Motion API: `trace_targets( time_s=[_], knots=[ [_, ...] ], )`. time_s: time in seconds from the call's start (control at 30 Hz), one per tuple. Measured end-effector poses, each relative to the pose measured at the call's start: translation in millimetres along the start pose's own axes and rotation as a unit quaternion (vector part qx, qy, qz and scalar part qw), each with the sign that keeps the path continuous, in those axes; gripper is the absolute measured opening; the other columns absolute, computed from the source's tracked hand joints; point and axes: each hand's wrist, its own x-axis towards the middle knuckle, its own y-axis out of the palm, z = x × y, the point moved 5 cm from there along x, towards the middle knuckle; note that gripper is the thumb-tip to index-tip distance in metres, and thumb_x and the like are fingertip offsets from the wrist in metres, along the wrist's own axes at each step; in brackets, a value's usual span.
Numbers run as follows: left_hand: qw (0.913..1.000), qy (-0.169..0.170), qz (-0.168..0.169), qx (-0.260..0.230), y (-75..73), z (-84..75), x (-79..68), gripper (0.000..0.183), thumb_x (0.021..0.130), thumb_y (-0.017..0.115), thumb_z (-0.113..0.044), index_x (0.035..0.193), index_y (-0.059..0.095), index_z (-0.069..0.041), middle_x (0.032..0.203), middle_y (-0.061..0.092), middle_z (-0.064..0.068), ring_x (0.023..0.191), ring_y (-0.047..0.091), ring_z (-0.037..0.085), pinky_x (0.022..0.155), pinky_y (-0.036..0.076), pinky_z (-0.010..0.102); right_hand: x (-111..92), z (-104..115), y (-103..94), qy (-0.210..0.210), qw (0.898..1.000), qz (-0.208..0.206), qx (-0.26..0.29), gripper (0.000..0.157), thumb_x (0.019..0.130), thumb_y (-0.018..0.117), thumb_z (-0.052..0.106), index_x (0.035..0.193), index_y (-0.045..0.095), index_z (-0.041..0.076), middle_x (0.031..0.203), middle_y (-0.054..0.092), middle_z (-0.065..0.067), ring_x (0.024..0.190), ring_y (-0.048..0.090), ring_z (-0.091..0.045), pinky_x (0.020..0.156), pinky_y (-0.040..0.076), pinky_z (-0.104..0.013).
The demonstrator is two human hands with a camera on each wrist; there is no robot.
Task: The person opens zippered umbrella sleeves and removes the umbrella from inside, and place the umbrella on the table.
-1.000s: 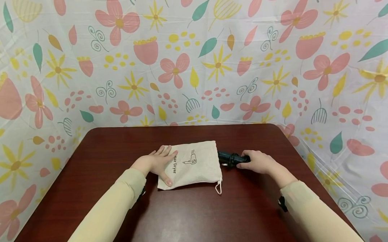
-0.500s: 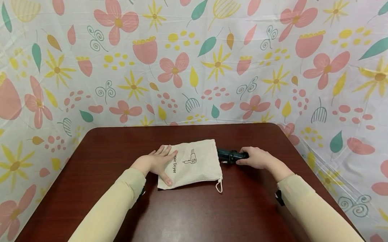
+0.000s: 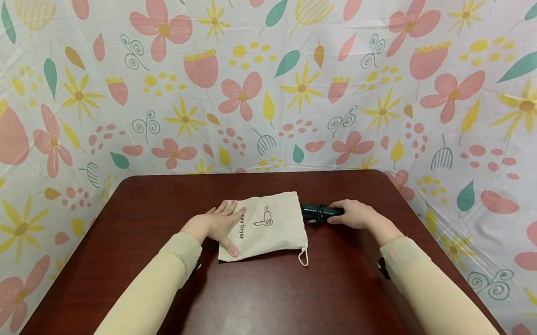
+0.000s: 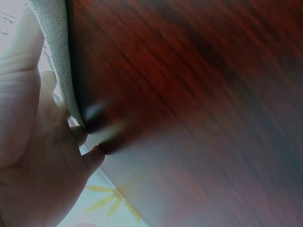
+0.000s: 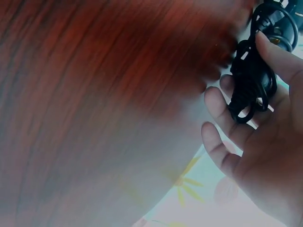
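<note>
A cream cloth drawstring bag [image 3: 276, 239] lies on the table, printed with "Hair Dryer" and a small drawing. My left hand [image 3: 217, 227] rests on its closed left end, fingers spread; in the left wrist view the thumb lies over the cloth. From the bag's right end, where the drawstring loop [image 3: 304, 256] hangs, sticks out a black hair dryer [image 3: 313, 212] with its cord [image 5: 253, 78] bundled round it. The bag hides the rest of the dryer. My right hand [image 3: 352, 215] holds its outer end between thumb and fingers.
The glossy dark red-brown table [image 3: 256, 308] has rounded far corners. Right behind it and along both sides hangs a white sheet [image 3: 268, 152] printed with flowers and leaves.
My right hand and the hair dryer's outer end have shifted slightly toward the far edge, and the bag's right end has tilted that way too. The left hand has stayed put.
</note>
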Motion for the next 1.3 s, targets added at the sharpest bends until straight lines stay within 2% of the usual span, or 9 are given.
trace_targets(
  time_s=[0.23, 0.5, 0.63, 0.87, 1.13, 1.3],
  knots=[
    [1.0000, -0.001, -0.002, 0.004, -1.1, -0.5, -0.5, 0.131, 0.038, 0.054, -0.083, 0.142, -0.002, -0.025, 0.145, -0.010, 0.009, 0.128, -0.015, 0.030, 0.099, 0.010, 0.051, 1, -1, -0.2, -0.004, 1.000, 0.003, 0.006, 0.039, 0.076, 0.060, 0.051, 0.110, 0.057, 0.033, 0.109, 0.053, 0.001, 0.095, 0.047, -0.021, 0.075, 0.035, -0.048],
    [1.0000, 0.002, -0.001, 0.007, 0.9, -1.7, 1.0, 0.131, 0.039, 0.054, -0.083, 0.142, -0.002, -0.024, 0.145, -0.010, 0.009, 0.128, -0.014, 0.030, 0.099, 0.010, 0.052, 10, -3, -0.5, -0.013, 1.000, 0.022, 0.010, 0.038, 0.079, 0.060, 0.043, 0.115, 0.055, 0.031, 0.112, 0.052, -0.001, 0.098, 0.045, -0.022, 0.077, 0.035, -0.045],
    [0.9999, -0.002, -0.003, 0.012, 0.3, -0.7, 1.2, 0.131, 0.038, 0.053, -0.084, 0.142, -0.002, -0.025, 0.145, -0.009, 0.009, 0.128, -0.014, 0.030, 0.099, 0.010, 0.051, 14, -3, -3.0, -0.021, 0.999, 0.027, -0.003, 0.041, 0.080, 0.059, 0.042, 0.119, 0.053, 0.028, 0.115, 0.051, -0.004, 0.101, 0.045, -0.027, 0.076, 0.036, -0.047],
    [0.9999, -0.003, -0.002, 0.010, -0.2, -1.1, 0.9, 0.132, 0.038, 0.053, -0.084, 0.142, -0.002, -0.025, 0.145, -0.009, 0.010, 0.128, -0.013, 0.030, 0.099, 0.011, 0.052, 18, -5, -3.7, -0.017, 0.999, 0.031, -0.022, 0.045, 0.081, 0.057, 0.044, 0.122, 0.050, 0.030, 0.120, 0.048, -0.005, 0.108, 0.041, -0.030, 0.077, 0.034, -0.052],
    [0.9999, 0.006, -0.009, 0.011, 1.1, -0.7, 1.7, 0.132, 0.038, 0.052, -0.084, 0.142, 0.000, -0.022, 0.145, -0.008, 0.012, 0.128, -0.012, 0.032, 0.098, 0.011, 0.053, 14, -5, 0.6, -0.041, 0.999, -0.006, -0.035, 0.043, 0.083, 0.055, 0.044, 0.122, 0.049, 0.026, 0.116, 0.047, -0.005, 0.105, 0.043, -0.026, 0.078, 0.035, -0.051],
    [0.9999, 0.006, -0.011, 0.009, 2.1, -1.4, 2.8, 0.132, 0.038, 0.052, -0.084, 0.142, 0.000, -0.023, 0.145, -0.007, 0.011, 0.129, -0.011, 0.032, 0.099, 0.011, 0.052, 7, -7, 4.8, -0.044, 0.999, -0.026, -0.019, 0.042, 0.084, 0.053, 0.044, 0.121, 0.048, 0.024, 0.111, 0.047, -0.003, 0.099, 0.046, -0.023, 0.076, 0.036, -0.050]
  ],
)
